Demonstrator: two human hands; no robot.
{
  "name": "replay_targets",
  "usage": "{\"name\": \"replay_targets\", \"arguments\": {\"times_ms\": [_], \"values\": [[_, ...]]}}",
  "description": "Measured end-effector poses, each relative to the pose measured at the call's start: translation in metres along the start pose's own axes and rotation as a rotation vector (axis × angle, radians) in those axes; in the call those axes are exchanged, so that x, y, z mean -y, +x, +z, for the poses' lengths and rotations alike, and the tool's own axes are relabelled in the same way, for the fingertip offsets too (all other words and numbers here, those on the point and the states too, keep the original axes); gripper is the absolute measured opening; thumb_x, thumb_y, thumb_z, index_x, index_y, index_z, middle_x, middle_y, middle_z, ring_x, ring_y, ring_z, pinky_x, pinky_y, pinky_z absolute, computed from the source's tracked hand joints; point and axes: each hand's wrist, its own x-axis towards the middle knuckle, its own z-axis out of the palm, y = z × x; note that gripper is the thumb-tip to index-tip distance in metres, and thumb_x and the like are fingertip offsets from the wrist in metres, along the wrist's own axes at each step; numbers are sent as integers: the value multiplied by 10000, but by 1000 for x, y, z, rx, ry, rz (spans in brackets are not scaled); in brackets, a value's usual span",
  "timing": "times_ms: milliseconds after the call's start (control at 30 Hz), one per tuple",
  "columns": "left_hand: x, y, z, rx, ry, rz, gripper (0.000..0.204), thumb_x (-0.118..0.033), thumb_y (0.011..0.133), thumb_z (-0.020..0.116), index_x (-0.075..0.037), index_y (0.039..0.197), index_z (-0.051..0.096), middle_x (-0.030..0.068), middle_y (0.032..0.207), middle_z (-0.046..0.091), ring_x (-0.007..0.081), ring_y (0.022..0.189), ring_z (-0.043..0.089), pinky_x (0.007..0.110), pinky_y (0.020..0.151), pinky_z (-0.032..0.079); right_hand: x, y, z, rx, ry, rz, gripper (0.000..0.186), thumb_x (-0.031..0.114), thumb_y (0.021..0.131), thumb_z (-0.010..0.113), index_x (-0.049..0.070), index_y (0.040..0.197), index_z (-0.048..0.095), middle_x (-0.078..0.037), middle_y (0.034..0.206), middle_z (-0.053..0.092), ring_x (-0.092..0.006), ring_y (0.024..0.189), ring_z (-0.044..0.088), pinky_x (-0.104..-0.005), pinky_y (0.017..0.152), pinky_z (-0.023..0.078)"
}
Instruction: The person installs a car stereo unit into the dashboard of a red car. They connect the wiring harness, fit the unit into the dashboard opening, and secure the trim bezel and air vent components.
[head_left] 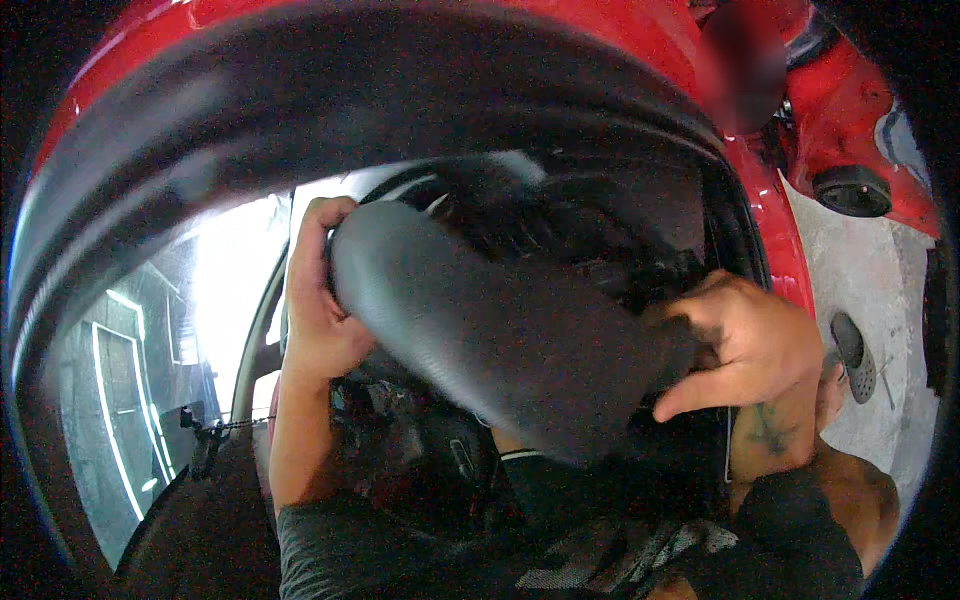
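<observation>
Left hand (pixel 325 310): gripping the padded piece (pixel 480 320) at ten o'clock
Right hand (pixel 755 335): gripping its three o'clock end
Handling: apparently unfinished, remainder not showing

Padded piece (pixel 470 310): dark grey with a fine grain; paler blue-grey sheen at upper left, near-black toward its right end.
Car body (pixel 110 62): glossy red.
Overhead trim (pixel 400 85): black, with soft grey highlights.
Shirt sleeve (pixel 312 550): plain dark grey.
Shirt print (pixel 630 555): pale grey, patchy, on black.
Forearm tattoo (pixel 773 433): dark, fine-lined.
Window view (pixel 130 370): grey-green, crossed by bright white lines; white glare at its right.
Floor (pixel 890 310): light grey, mottled.
Slipper (pixel 848 345): dark grey, dotted at one end.
Round fitting (pixel 850 190): black.
</observation>
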Motion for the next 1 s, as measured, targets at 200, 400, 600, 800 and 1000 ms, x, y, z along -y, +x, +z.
{"name": "replay_targets", "arguments": {"times_ms": [200,400,600,800,1000], "values": [[46,-9,-27,-76,-163,-476,560,-235,847,744,25,1315,577,117,1180,654,191,1056,619,336,950,490,-16,0,38,-11,177,-221,333,225,917,763,37,1169,652,-166,792,706,-342,720,718,-446,641,535],[31,3,-26,55,-41,-533,564,-221,835,742,26,1314,576,114,1175,654,190,1056,618,333,952,488,-37,-12,102,-269,57,-396,560,207,866,677,178,1403,521,-86,825,679,-346,704,651,-506,645,523],[29,13,-12,184,44,-547,568,-207,822,740,27,1313,575,112,1171,654,190,1056,617,330,953,485,-32,-11,91,-213,146,-453,652,142,872,682,55,1478,458,-62,810,631,-220,586,629,-363,444,506],[10,16,-9,249,97,-519,572,-192,810,738,28,1312,575,109,1167,653,189,1056,617,328,955,483,-26,-12,99,-270,80,-533,531,167,882,679,45,1384,552,-76,853,636,-210,616,628,-342,445,482],[3,17,4,305,134,-540,577,-178,797,736,29,1311,574,107,1162,653,189,1056,616,325,957,480,-27,-10,84,-239,153,-534,539,176,875,697,49,1380,560,-91,929,627,-223,702,623,-356,524,481]]}}
